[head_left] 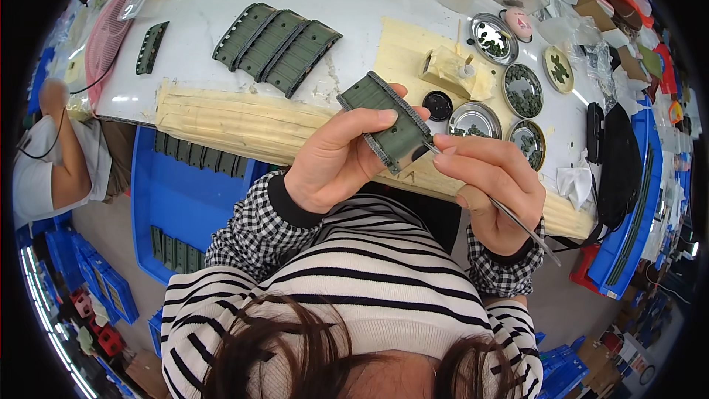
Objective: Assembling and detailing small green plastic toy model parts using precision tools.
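Note:
My left hand [329,155] grips a dark green ribbed plastic panel [382,116], thumb on its face and fingers behind. The panel is tilted, with grey toothed strips along two edges and small round holes in it. In my right hand [498,185] is a slim metal tool [517,219], pinched near its front end. Its tip meets the panel's right-hand lower edge, and its shaft runs back past my palm. Whether the tip holds a small part cannot be made out. Similar green panels [275,46] lie side by side on the table, farther off to the left.
Round metal dishes [523,91] of small dark green pieces stand right of a taped block [454,72] and black round lid [438,106]. A tape-padded edge [229,122] borders the white table [354,22]. A blue bin [185,207] holds more panels. Another person's arm [65,148] is at left.

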A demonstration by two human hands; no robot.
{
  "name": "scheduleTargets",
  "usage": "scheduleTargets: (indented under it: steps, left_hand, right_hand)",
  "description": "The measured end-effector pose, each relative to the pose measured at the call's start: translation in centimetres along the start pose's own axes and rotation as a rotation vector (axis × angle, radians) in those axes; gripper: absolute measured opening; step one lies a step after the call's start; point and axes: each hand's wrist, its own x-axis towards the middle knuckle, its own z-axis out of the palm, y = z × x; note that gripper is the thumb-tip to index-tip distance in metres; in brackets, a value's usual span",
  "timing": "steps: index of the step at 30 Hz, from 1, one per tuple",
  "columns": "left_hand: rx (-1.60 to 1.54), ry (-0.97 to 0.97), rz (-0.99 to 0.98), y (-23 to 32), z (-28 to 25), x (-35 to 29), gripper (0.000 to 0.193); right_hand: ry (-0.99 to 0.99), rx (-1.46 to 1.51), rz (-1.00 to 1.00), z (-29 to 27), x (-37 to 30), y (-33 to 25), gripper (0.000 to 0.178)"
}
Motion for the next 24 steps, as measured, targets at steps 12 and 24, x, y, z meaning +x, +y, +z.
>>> scheduleTargets:
  steps: [12, 24]
  left_hand:
    - [-0.018, -0.042, -0.030, 0.03, -0.49, 0.12, 0.033]
    - [0.029, -0.007, -0.085, 0.22, -0.47, 0.17, 0.037]
  right_hand:
    - [-0.044, -0.020, -0.018, -0.17, 0.01, 0.04, 0.034]
    - [-0.064, -0.002, 0.027, -0.21, -0.01, -0.42, 0.029]
